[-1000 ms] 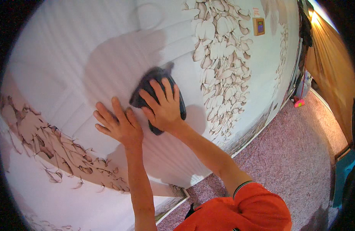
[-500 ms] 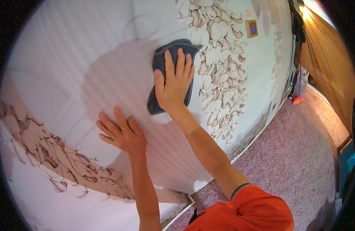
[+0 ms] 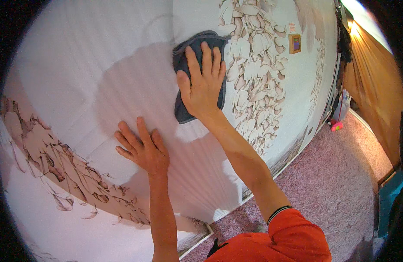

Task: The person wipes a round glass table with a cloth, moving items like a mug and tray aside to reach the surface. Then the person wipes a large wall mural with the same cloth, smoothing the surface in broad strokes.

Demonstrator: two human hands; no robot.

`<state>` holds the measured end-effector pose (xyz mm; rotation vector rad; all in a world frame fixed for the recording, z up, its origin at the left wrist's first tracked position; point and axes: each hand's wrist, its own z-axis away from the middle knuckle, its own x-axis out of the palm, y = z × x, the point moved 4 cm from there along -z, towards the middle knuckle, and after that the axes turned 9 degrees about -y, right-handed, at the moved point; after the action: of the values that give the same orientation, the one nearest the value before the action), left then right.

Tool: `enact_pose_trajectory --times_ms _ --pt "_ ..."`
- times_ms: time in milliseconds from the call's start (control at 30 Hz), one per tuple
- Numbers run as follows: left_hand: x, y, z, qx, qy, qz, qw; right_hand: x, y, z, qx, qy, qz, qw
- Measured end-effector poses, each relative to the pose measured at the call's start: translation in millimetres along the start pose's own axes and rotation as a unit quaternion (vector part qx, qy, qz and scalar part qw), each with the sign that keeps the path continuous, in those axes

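My right hand (image 3: 202, 87) holds a dark grey cloth (image 3: 182, 111) pressed against a pale wall covering (image 3: 136, 96), its fingers spread over the fabric. The cloth's upper edge is folded and puckered, and the palm hides its middle. Lower and to the left, my left hand (image 3: 144, 148) rests against the same wall with fingers apart and nothing in it. Right beside the cloth runs a printed band of brown-and-white leaves (image 3: 256, 83). A shadow falls on the wall around both hands.
A small wood-coloured box with a screen (image 3: 295, 44) is fixed to the wall at upper right. Purplish carpet (image 3: 323, 174) meets the wall's base. At far right hang brown drapes (image 3: 369, 83), with a pink object (image 3: 337, 126) on the floor nearby and a blue panel (image 3: 390, 203) below.
My right hand and the cloth have slid upward along the wall. My left hand stays in about the same spot. The whole view has shifted and turned slightly.
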<state>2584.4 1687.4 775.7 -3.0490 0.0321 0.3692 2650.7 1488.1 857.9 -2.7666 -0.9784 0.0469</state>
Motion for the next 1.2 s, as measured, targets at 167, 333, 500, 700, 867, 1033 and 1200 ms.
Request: enact_pose_trajectory --times_ms 167,333,500,700,867,1033,1200 --pt "3 -7 2 0.003 0.001 -0.014 1.000 4 -8 17 -0.067 -0.066 -0.005 0.996" --pt "5 -6 2 0.008 -0.005 -0.011 1.000 -5 5 45 -0.107 -0.119 0.006 0.987" --pt "5 1 3 -0.012 -0.011 -0.004 1.000 -9 -13 17 -0.183 -0.148 -0.017 0.972" --pt "2 -8 12 -0.003 -0.014 0.005 1.000 5 -48 -20 -0.304 -0.172 -0.047 0.936" --pt "5 -16 26 0.004 -0.029 -0.002 1.000 -5 -17 -6 -0.357 -0.219 -0.003 0.908" --pt "3 -14 26 0.000 -0.028 -0.012 1.000 -2 -32 -16 -0.407 -0.242 -0.033 0.880" --pt "4 -10 27 0.005 -0.016 -0.015 1.000 24 -79 -22 -0.417 -0.171 -0.097 0.887"
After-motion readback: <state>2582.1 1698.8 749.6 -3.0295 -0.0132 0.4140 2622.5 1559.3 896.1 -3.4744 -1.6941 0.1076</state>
